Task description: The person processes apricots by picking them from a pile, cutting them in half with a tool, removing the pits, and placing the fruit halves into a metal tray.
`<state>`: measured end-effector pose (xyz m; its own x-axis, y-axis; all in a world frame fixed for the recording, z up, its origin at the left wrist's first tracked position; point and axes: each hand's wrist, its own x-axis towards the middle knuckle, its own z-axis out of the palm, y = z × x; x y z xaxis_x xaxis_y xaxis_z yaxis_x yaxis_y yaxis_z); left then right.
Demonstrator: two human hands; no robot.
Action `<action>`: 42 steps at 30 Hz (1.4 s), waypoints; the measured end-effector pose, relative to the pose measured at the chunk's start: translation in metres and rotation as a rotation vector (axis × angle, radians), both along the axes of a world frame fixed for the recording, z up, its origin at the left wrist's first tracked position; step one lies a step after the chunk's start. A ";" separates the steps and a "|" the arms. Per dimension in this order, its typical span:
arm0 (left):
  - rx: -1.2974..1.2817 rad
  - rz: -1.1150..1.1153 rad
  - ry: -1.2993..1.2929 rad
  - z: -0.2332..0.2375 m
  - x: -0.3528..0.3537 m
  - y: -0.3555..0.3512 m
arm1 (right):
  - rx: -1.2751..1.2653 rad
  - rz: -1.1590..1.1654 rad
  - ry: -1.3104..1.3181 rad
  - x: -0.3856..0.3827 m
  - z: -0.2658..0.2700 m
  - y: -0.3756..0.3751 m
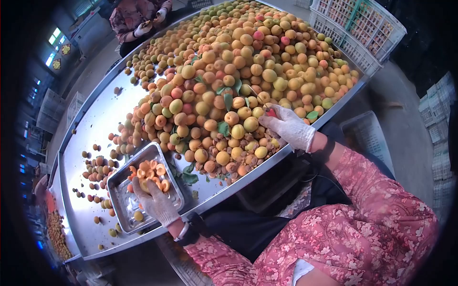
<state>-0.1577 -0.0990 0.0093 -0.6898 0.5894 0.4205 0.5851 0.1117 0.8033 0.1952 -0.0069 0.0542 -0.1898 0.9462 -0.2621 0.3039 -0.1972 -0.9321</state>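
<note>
My left hand (pixel 155 200), in a whitish glove, is over the metal tray (pixel 125 209), its fingers bent at the cut orange apricot halves (pixel 151 170). Whether it holds a piece is hidden. At the near edge of the large apricot pile (pixel 205 102), my right hand (pixel 287 125), also gloved, is closed round a small tool with a red handle (pixel 271 112). A thin shaft seems to point up and left from it over the fruit. Brownish pits and scraps lie among the apricots just below that hand.
The metal table (pixel 98 126) has a raised rim along my side. Loose apricots lie left of the tray. Across the table is another person (pixel 138 21) with gloved hands. White crates (pixel 358 28) stand at the back right, and a pale bin (pixel 369 138) is below the right edge.
</note>
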 end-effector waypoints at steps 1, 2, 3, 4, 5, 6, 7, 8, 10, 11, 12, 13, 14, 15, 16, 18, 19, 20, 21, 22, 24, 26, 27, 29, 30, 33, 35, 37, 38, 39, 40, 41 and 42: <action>-0.001 0.009 0.009 -0.002 -0.003 -0.005 | -0.083 -0.015 0.104 0.000 0.002 -0.004; -0.141 0.025 0.155 -0.003 -0.005 -0.008 | -0.071 -0.015 0.084 0.000 0.007 -0.009; -0.281 0.039 0.300 -0.001 -0.003 -0.008 | -0.069 -0.010 0.090 0.001 0.007 -0.013; -0.217 -0.001 0.150 0.007 0.019 -0.004 | -0.087 0.019 0.133 0.002 0.006 -0.016; -0.220 -0.130 0.099 0.011 0.043 0.001 | -0.108 0.051 0.176 0.003 0.005 -0.020; -0.223 -0.258 0.048 0.014 0.058 0.003 | -0.151 0.047 0.212 0.003 0.012 -0.024; -0.240 -0.374 0.151 0.005 0.068 0.014 | -0.154 0.054 0.220 0.005 0.008 -0.027; -0.461 -0.450 0.420 0.002 0.075 0.018 | -0.096 0.087 0.267 0.009 0.003 -0.029; -0.469 -0.586 0.648 0.001 0.096 0.027 | 0.011 0.126 0.285 0.017 -0.001 -0.036; -0.539 -0.647 0.775 -0.003 0.102 0.032 | 0.006 0.125 0.293 0.023 0.000 -0.039; -0.546 -0.647 0.780 -0.005 0.106 0.036 | -0.039 0.147 0.253 0.029 0.001 -0.041; -0.614 -0.690 0.853 -0.006 0.110 0.039 | -0.081 0.169 0.213 0.035 0.002 -0.043; -0.681 -0.733 0.927 -0.008 0.114 0.043 | -0.075 0.162 0.190 0.041 0.002 -0.046; -0.683 -0.734 0.932 -0.011 0.116 0.045 | -0.075 0.160 0.195 0.045 -0.001 -0.048; -0.661 -0.757 0.986 -0.013 0.118 0.047 | -0.088 0.161 0.204 0.049 -0.007 -0.049; -0.633 -0.790 1.061 -0.012 0.123 0.049 | -0.155 0.163 0.238 0.055 -0.009 -0.052; -0.635 -0.790 1.063 -0.011 0.125 0.051 | -0.155 0.162 0.240 0.056 -0.009 -0.054; -0.654 -0.806 1.072 -0.011 0.126 0.054 | -0.163 0.171 0.279 0.056 -0.010 -0.056; -0.672 -0.818 1.083 -0.012 0.125 0.055 | -0.169 0.181 0.319 0.055 -0.010 -0.057; -0.649 -0.826 1.106 -0.013 0.122 0.058 | -0.156 0.203 0.309 0.055 -0.005 -0.058; -0.657 -0.830 1.064 -0.009 0.118 0.059 | -0.139 0.206 0.321 0.057 -0.002 -0.060; -0.703 -0.792 0.879 -0.007 0.114 0.058 | -0.128 0.210 0.330 0.063 -0.002 -0.062; -0.701 -0.789 0.879 -0.003 0.116 0.054 | -0.149 0.187 0.342 0.066 -0.003 -0.062; -0.598 -0.669 0.033 0.007 0.119 0.043 | -0.173 0.167 0.358 0.067 -0.002 -0.064; -0.483 -0.702 -0.264 0.006 0.119 0.038 | -0.148 0.165 0.338 0.067 -0.001 -0.065; -0.247 -0.660 -0.777 0.003 0.139 0.013 | 0.033 0.201 0.218 0.059 -0.008 -0.065; -0.182 -0.712 -0.990 0.001 0.165 -0.006 | 0.403 0.290 0.003 0.047 -0.016 -0.065; -0.081 -0.698 -1.143 0.010 0.204 -0.020 | 0.364 0.337 -0.006 0.036 -0.008 -0.069; -0.087 -0.776 -1.100 0.015 0.214 -0.027 | 0.380 0.342 0.054 0.029 -0.023 -0.070; -0.092 -0.853 -1.054 0.017 0.221 -0.032 | 0.396 0.346 0.116 0.023 -0.022 -0.071; -0.063 -0.931 -1.049 0.015 0.225 -0.039 | 0.395 0.364 0.104 0.025 -0.017 -0.073; -0.046 -0.923 -1.059 0.019 0.231 -0.043 | 0.176 0.345 0.247 0.029 -0.010 -0.076; 0.026 -0.938 -1.248 0.025 0.239 -0.047 | -0.047 0.317 0.386 0.031 0.000 -0.079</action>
<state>0.0810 -0.1464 0.0346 -0.0010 0.9950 -0.0997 -0.5786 0.0807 0.8116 0.2258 -0.0855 0.0540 -0.5573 0.8153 -0.1571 -0.0093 -0.1954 -0.9807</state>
